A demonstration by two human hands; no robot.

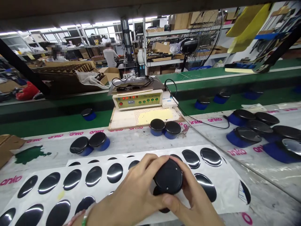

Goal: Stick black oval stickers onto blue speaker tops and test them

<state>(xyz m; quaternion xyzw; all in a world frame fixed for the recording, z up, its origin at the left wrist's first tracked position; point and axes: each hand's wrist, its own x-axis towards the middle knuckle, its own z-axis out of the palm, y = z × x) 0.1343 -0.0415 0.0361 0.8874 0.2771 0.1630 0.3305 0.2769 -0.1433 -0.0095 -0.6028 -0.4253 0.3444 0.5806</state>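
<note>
Both hands are closed around a round black-topped piece (pixel 168 176) above a white sheet of stickers. My left hand (pixel 135 185) grips its left side, fingers curled over the far edge. My right hand (pixel 191 194) holds its right side, with the thumb at the near edge. Two small light spots show on the black top; the fingers hide most of its sides. Beneath lies the white sheet (pixel 231 196) with rows of glossy black round stickers (pixel 115 173), some covered by my hands and forearms.
Blue round pieces with black tops stand in pairs (pixel 100 141) and in a cluster (pixel 243 137) at right. More sit on the green belt (pixel 58 121). A control box (pixel 138 99) stands on a board, its cable crossing the table. Farther back are a fan (pixel 190 45) and two people.
</note>
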